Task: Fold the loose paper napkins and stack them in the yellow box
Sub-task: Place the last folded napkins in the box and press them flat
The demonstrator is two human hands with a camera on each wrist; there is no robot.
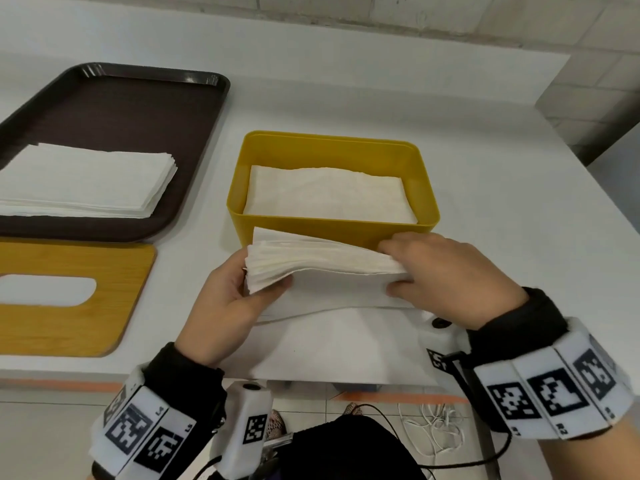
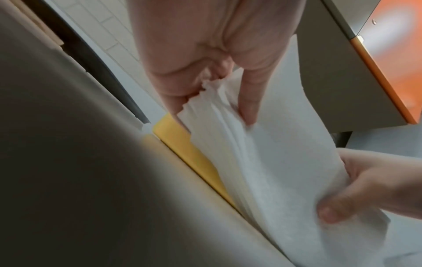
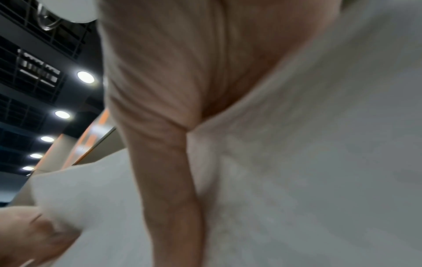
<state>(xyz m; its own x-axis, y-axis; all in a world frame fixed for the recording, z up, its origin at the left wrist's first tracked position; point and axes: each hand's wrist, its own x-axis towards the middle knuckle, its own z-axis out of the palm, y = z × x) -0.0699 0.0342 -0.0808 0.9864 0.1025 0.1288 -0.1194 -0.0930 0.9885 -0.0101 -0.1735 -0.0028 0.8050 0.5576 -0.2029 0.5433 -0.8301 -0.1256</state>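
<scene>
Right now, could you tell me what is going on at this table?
A person holds a folded bundle of napkins in both hands, the left hand gripping one end and the right hand the other, just in front of the yellow box. The box already holds napkins. More napkins wait on the brown tray.

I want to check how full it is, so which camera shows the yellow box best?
The head view: the whole yellow box shows, with napkins lying inside. The left wrist view catches only a yellow strip of it; the right wrist view shows none of it.
</scene>
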